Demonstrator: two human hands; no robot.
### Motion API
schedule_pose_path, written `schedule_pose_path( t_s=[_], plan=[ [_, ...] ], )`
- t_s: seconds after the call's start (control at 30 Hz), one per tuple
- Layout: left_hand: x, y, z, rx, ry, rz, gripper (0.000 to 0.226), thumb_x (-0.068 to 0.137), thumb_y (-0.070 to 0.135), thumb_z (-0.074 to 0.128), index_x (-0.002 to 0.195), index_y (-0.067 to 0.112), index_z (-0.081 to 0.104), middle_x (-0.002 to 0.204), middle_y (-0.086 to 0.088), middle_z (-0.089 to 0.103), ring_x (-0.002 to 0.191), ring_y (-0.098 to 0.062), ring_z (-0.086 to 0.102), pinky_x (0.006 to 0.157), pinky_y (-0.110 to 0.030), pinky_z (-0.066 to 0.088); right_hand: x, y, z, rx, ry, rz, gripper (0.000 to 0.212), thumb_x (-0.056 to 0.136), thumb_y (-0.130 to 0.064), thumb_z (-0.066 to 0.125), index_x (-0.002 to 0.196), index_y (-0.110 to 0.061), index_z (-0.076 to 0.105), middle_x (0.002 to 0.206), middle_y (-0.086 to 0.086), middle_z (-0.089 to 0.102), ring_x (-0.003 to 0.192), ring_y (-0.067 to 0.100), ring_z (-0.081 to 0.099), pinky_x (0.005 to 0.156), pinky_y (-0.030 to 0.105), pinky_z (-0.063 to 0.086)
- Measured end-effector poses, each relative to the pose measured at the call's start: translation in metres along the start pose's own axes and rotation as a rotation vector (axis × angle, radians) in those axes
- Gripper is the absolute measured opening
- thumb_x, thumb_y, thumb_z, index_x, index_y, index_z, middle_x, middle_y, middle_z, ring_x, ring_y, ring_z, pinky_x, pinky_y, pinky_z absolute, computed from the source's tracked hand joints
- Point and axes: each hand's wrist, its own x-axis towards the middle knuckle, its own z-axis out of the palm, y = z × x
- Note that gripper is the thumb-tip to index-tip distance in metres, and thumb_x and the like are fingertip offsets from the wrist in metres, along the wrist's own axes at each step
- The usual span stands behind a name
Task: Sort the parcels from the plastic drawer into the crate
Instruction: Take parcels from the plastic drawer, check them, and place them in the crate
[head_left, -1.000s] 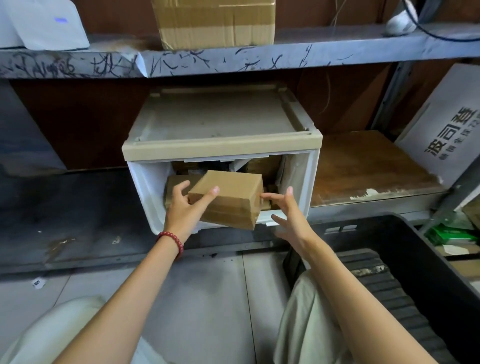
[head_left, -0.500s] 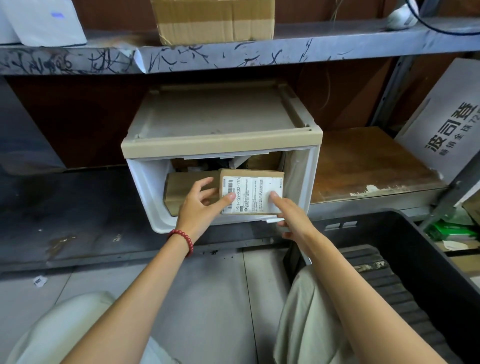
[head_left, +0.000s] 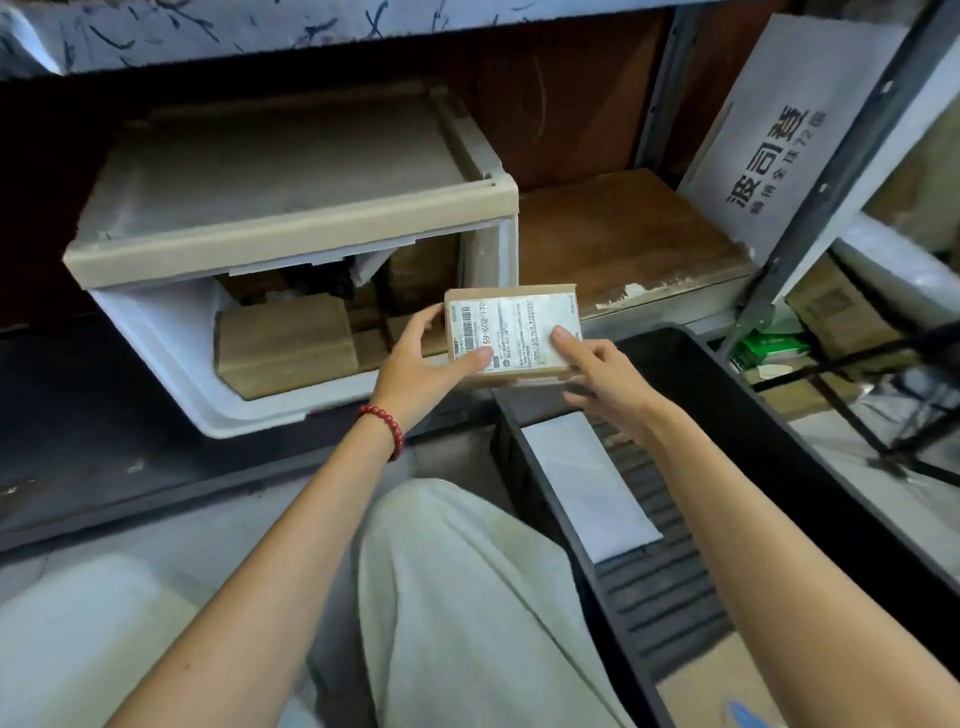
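A brown cardboard parcel (head_left: 511, 312) with a white shipping label facing up is held between both hands, just outside the drawer's right front corner and above the crate's near end. My left hand (head_left: 423, 366) grips its left edge, thumb on the label. My right hand (head_left: 602, 376) holds its right edge, thumb on top. The white plastic drawer (head_left: 171, 338) stands open on the low shelf, with a larger brown parcel (head_left: 285, 343) and several more behind it. The black crate (head_left: 737, 410) lies to the right with a white flat parcel (head_left: 582, 483) inside.
A metal shelf board (head_left: 218, 31) runs overhead. A worn wooden board (head_left: 623, 234) lies right of the drawer, and a white printed carton (head_left: 779, 130) leans behind a grey rack post (head_left: 810, 208). My knees in pale trousers (head_left: 467, 597) fill the foreground.
The parcel has come out of the drawer and moved right toward the crate, label turned up. Both hands travelled with it, and the view swung down and right.
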Motion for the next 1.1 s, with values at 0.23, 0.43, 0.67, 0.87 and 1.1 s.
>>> schedule_pose_path(
  t_s=[0.23, 0.43, 0.67, 0.87, 1.1],
  plan=[
    [-0.007, 0.004, 0.088, 0.066, -0.248, -0.036, 0.082, 0.076, 0.049, 0.072, 0.144, 0.032, 0.03, 0.138, 0.006, 0.05, 0.127, -0.015, 0.046, 0.105, -0.039, 0.041, -0.046, 0.052, -0.084, -0.038, 0.101, 0.073, 0.064, 0.083, -0.044, 0.066, 0.137, -0.028, 0.036, 0.111, 0.0, 0.069, 0.105, 0.014, 0.065, 0.094, 0.036, 0.049],
    [-0.035, -0.008, 0.166, 0.439, -0.516, 0.091, 0.089, 0.055, 0.067, 0.077, 0.131, 0.036, 0.041, 0.123, 0.008, 0.054, 0.11, -0.013, 0.056, 0.088, -0.038, 0.052, -0.083, 0.112, -0.129, -0.023, 0.135, 0.244, 0.048, 0.089, -0.042, 0.062, 0.131, -0.032, 0.039, 0.112, 0.0, 0.063, 0.106, 0.015, 0.06, 0.094, 0.037, 0.048],
    [-0.079, -0.022, 0.213, 0.732, -0.655, 0.162, 0.1, 0.05, 0.069, 0.078, 0.13, 0.027, 0.036, 0.125, -0.001, 0.047, 0.116, -0.023, 0.046, 0.092, -0.04, 0.046, -0.125, 0.166, -0.159, -0.102, 0.123, 0.342, 0.044, 0.085, -0.045, 0.064, 0.124, -0.04, 0.044, 0.12, 0.002, 0.058, 0.111, 0.019, 0.057, 0.098, 0.039, 0.047],
    [-0.119, -0.021, 0.233, 0.773, -0.727, 0.092, 0.097, 0.054, 0.074, 0.072, 0.127, 0.021, 0.036, 0.122, -0.004, 0.047, 0.111, -0.025, 0.048, 0.09, -0.037, 0.045, -0.153, 0.184, -0.166, -0.218, 0.051, 0.401, 0.061, 0.081, -0.063, 0.062, 0.133, -0.038, 0.043, 0.124, -0.002, 0.058, 0.115, 0.015, 0.057, 0.101, 0.038, 0.047],
    [-0.161, -0.017, 0.241, 0.819, -0.799, 0.179, 0.095, 0.052, 0.085, 0.063, 0.118, 0.021, 0.04, 0.116, 0.002, 0.056, 0.102, -0.021, 0.058, 0.074, -0.032, 0.045, -0.2, 0.188, -0.164, -0.302, -0.007, 0.394, 0.049, 0.092, -0.041, 0.056, 0.135, -0.026, 0.039, 0.121, -0.005, 0.059, 0.11, 0.01, 0.06, 0.096, 0.028, 0.05]
  ],
)
